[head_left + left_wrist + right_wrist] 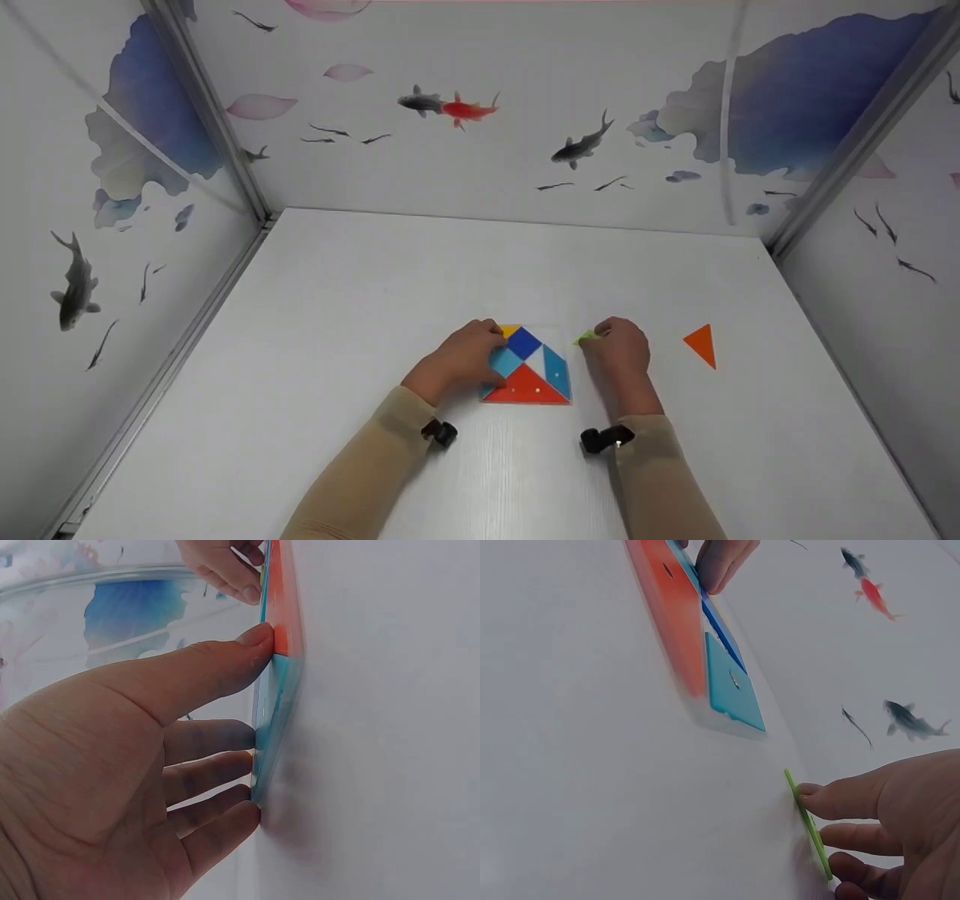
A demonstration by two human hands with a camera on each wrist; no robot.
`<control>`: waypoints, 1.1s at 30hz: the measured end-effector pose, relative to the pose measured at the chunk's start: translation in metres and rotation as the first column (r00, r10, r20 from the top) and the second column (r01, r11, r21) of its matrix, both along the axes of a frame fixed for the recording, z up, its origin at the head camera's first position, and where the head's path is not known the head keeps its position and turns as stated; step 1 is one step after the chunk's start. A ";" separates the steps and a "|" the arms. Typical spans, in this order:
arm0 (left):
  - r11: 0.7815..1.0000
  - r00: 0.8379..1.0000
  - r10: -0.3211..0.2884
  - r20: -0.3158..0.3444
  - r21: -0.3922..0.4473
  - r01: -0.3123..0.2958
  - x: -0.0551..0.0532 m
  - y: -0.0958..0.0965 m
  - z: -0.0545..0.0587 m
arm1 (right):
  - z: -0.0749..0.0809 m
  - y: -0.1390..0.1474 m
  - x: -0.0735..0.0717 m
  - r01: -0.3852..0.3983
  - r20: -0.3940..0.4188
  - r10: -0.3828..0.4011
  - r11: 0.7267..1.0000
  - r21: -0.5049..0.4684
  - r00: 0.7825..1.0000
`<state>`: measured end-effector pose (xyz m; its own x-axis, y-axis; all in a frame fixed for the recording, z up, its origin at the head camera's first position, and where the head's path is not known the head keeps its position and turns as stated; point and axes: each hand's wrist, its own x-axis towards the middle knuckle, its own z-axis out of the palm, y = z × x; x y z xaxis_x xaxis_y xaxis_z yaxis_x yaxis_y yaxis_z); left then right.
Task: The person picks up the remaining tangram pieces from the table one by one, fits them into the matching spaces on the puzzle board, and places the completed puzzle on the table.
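Observation:
A tangram tray [535, 364] lies on the white tabletop, holding a red triangle [525, 387], a dark blue square [524, 343], a light blue parallelogram [556, 373], a yellow piece [510, 330] and light blue pieces on its left side. My left hand [461, 358] rests at the tray's left side, its thumb and extended fingertips touching the pieces there and covering part of them. To the right of the tray, my right hand [621, 351] pinches a thin green tangram piece [810, 829] between thumb and fingers. Its full outline is hidden by the hand.
An orange triangle [703, 346] lies on the table to the right of my right hand. White panels printed with fish surround the table at the back, left and right, with metal posts [214, 112] at the corners.

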<state>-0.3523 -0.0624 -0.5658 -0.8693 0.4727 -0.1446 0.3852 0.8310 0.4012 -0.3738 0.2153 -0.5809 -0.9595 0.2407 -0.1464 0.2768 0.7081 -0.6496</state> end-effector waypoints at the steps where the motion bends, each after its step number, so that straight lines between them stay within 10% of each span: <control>1: 1.000 1.000 0.001 0.000 -0.001 -0.001 0.000 0.000 0.000 | 0.000 0.000 0.000 0.000 0.000 0.000 1.000 0.001 1.000; 33: 1.000 1.000 0.027 -0.004 -0.005 -0.027 -0.002 0.000 -0.005 | -0.002 0.013 -0.005 -0.047 0.031 0.050 0.995 -0.091 0.998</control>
